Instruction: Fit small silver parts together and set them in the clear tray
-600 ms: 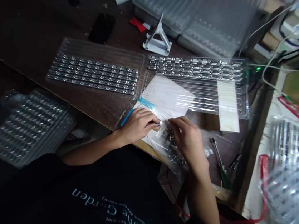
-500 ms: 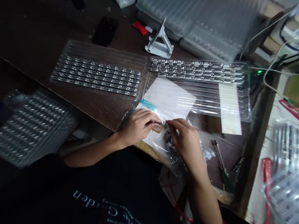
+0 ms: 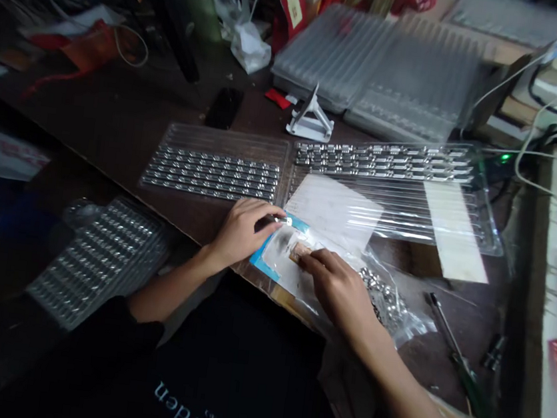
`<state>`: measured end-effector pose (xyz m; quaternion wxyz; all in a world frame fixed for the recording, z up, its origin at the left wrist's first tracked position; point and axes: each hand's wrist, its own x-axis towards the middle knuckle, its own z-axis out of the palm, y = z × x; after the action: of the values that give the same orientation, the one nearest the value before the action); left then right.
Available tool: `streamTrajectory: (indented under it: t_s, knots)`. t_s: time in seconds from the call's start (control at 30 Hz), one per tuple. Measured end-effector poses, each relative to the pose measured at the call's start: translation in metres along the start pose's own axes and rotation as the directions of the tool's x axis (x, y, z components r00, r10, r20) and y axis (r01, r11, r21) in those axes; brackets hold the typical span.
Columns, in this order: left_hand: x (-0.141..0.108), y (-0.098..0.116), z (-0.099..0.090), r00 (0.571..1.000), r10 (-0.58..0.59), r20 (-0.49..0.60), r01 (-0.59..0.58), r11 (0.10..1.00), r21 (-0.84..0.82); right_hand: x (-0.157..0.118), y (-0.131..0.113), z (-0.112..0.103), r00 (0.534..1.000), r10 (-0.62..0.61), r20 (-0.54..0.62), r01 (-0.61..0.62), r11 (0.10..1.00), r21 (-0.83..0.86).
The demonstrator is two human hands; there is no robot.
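Between its thumb and fingers, my left hand (image 3: 246, 231) pinches a small metal part (image 3: 282, 220) over the blue-taped edge of a white pad (image 3: 278, 252). My right hand (image 3: 338, 283) is lower and to the right, its fingertips closed at a small tan block (image 3: 300, 252) on the pad; whether they grip it is hard to tell. Beside the right hand lies a clear bag of small shiny metal pieces (image 3: 381, 298). Behind the hands are a left clear tray (image 3: 226, 141) and a right clear tray (image 3: 399, 213), both holding rows of metal parts.
A screwdriver (image 3: 454, 343) lies at the right. A white stand (image 3: 311, 122), a dark phone (image 3: 224, 107) and stacked clear trays (image 3: 331, 54) are at the back. More filled trays (image 3: 96, 259) are stacked low at the left, beyond the table edge.
My right hand has moved away from the left hand, down to the tan block. The left hand still holds its small part. The view has shifted, showing more of the table's back.
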<state>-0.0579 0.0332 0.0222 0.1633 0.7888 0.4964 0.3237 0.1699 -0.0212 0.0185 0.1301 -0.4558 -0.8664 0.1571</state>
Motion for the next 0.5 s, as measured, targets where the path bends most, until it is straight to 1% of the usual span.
streamTrajectory:
  t_s: [0.1, 0.17, 0.27, 0.33, 0.37, 0.43, 0.5]
  knots:
    - [0.036, -0.028, -0.017, 1.000, -0.023, -0.006, 0.024, 0.998, 0.058, 0.000, 0.002, -0.003, 1.000, -0.009, -0.009, 0.010, 0.997, 0.071]
    - [0.062, -0.046, -0.022, 0.999, -0.045, -0.018, 0.046, 0.997, 0.061, -0.003, 0.006, -0.008, 0.999, 0.000, -0.054, 0.006, 0.993, 0.115]
    - [0.093, -0.067, -0.019, 0.997, -0.081, -0.004, 0.081, 0.996, 0.030, -0.009, 0.014, -0.019, 0.986, 0.029, -0.166, -0.008, 0.992, 0.128]
    - [0.106, -0.075, -0.013, 0.993, -0.113, 0.033, 0.111, 0.993, 0.044, -0.014, 0.021, -0.026, 0.977, 0.048, -0.210, -0.019, 0.990, 0.136]
    - [0.110, -0.078, -0.010, 0.990, -0.126, 0.056, 0.121, 0.989, 0.080, -0.017, 0.024, -0.030, 0.975, 0.059, -0.214, -0.029, 0.990, 0.141]
    - [0.115, -0.083, -0.007, 0.986, -0.138, 0.098, 0.118, 0.974, 0.192, -0.022, 0.031, -0.035, 0.981, 0.087, -0.171, -0.064, 0.989, 0.135]
    - [0.116, -0.087, -0.008, 0.982, -0.134, 0.129, 0.090, 0.948, 0.304, -0.026, 0.037, -0.039, 0.991, 0.125, -0.057, -0.119, 0.988, 0.095]
